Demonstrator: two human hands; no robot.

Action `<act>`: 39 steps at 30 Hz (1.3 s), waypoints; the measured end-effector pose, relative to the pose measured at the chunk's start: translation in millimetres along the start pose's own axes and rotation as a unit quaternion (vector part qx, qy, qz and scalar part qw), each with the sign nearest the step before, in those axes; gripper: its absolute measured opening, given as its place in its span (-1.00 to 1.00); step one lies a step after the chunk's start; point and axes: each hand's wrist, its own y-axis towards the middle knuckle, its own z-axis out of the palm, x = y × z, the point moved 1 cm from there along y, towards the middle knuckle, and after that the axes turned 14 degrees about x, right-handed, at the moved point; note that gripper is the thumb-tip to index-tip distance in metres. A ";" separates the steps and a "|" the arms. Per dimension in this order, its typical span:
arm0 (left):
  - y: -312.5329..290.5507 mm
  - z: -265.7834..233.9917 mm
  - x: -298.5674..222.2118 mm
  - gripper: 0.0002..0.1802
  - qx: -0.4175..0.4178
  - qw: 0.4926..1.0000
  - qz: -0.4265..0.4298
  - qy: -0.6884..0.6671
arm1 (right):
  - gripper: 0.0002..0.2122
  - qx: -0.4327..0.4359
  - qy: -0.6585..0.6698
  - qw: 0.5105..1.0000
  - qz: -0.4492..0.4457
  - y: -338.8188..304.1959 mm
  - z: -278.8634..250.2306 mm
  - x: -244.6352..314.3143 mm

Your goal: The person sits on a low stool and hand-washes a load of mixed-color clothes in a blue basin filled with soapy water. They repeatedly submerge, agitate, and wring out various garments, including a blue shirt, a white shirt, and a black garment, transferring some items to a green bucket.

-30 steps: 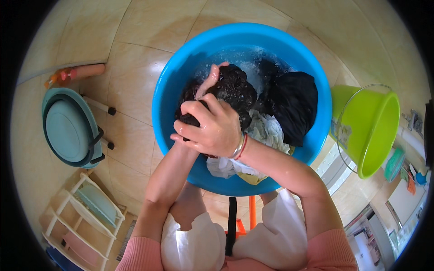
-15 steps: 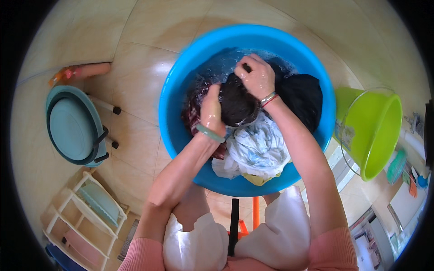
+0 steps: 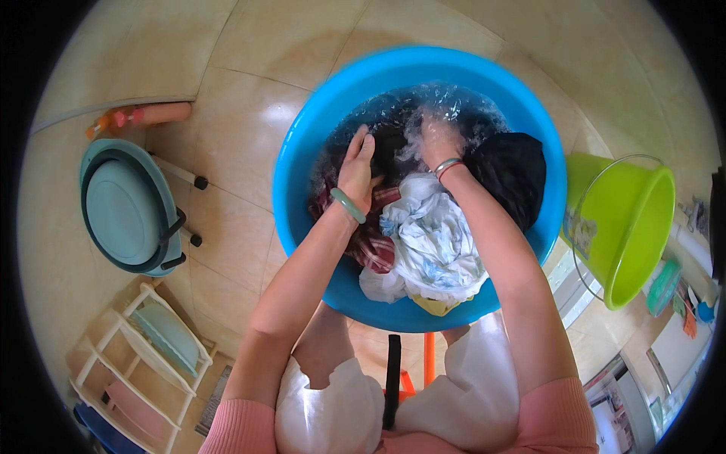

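A large round blue basin [image 3: 287,227] of water and laundry stands in front of my knees. My left hand [image 3: 357,172], with a green bangle at the wrist, is over its left side. Its fingers are apart and stretched upward beside a soaked dark garment [image 3: 389,145]. Splashing water covers the fingers of my right hand [image 3: 440,142], so what they hold is hidden. Below my left hand lies a maroon plaid cloth [image 3: 376,250]. A wet white-and-blue cloth [image 3: 435,242] is bunched at the near side, over a yellow cloth [image 3: 437,306]. Black fabric [image 3: 514,174] bulges up at the right.
A lime-green bucket [image 3: 635,227] with a wire handle is right of the basin. On the left are a stack of grey-blue basins [image 3: 125,212], a pinkish bottle [image 3: 166,113] and a white rack [image 3: 125,329]. An orange stool leg [image 3: 429,359] shows between my knees.
The dark garment, bunched between both hands before, is now lower in the water. My right hand has plunged down with a splash. My left hand's fingers have spread, and more plaid cloth shows.
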 end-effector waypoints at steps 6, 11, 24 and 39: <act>9.7 -16.5 -3.6 -0.18 0.166 0.966 -0.012 -0.198 | -0.74 -0.100 0.211 0.924 -0.302 -74.4 -37.7 62.2; -26.0 11.9 -41.9 -0.33 0.214 0.948 0.047 -0.229 | -0.74 -0.080 0.132 0.892 -0.425 -154.5 -64.8 108.2; -32.0 32.0 -34.3 -0.53 0.244 0.930 0.072 -0.266 | -0.78 -0.259 0.169 0.845 -0.436 -117.7 -75.6 124.3; -33.4 32.4 -24.0 -0.57 -0.037 0.985 0.051 -0.158 | -0.86 -0.287 0.136 0.928 -0.192 -21.8 -38.3 12.5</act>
